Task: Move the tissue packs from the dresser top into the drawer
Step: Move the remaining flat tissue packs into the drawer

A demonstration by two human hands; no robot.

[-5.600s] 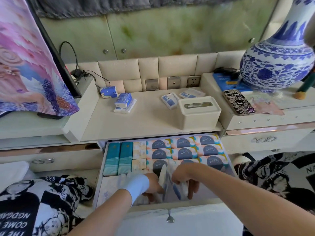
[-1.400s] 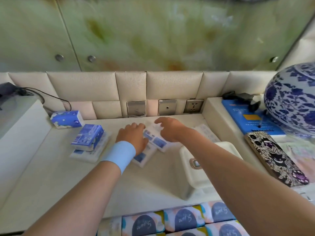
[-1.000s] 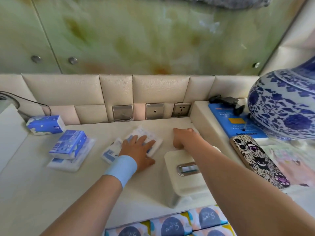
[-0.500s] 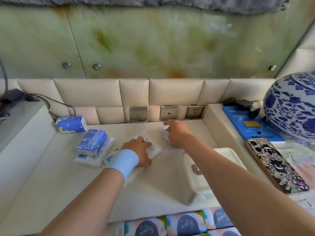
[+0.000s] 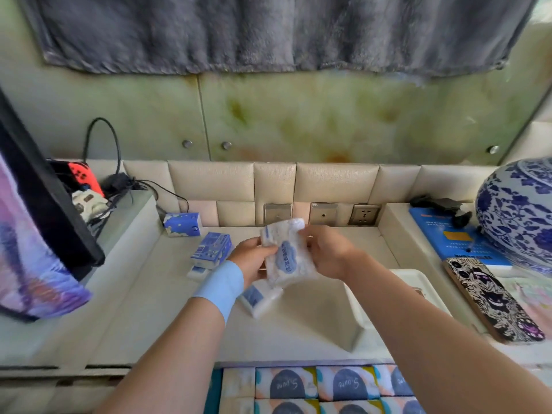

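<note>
Tissue packs point(image 5: 288, 256) sit clamped between both hands' fingers, left hand point(image 5: 253, 259) and right hand point(image 5: 330, 252) raised above the dresser top point(image 5: 143, 309).

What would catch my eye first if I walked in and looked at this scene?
Probably the two hands in the middle: the left hand and right hand together hold a white tissue pack with a blue cloud up above the dresser top. Next, the big blue-and-white vase at the far right. Then the rows of colourful packs in the open drawer along the bottom edge.
</note>
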